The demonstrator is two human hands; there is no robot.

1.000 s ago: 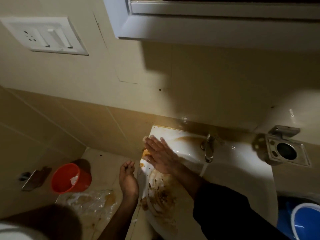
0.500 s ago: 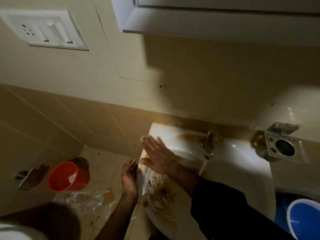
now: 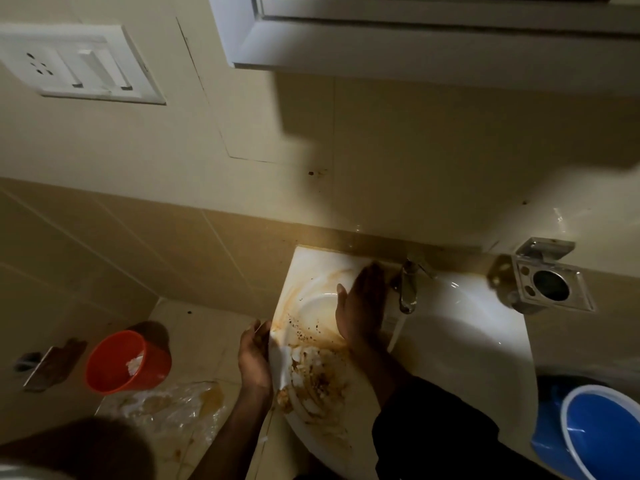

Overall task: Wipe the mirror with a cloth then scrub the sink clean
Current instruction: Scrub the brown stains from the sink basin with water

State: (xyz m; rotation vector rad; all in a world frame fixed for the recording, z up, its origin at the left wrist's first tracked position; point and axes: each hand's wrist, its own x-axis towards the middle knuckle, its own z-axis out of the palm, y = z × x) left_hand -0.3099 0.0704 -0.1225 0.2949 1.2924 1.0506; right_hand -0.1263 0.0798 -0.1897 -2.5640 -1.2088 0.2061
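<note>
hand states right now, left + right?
Left hand: fingers curled round the left rim of the sink, gripping it.
Right hand: open, fingers straight, flat on the stained sink surface beside the tap. No cloth visible.

No text, label, brand, number or sign is showing legibly anywhere in the view.
</note>
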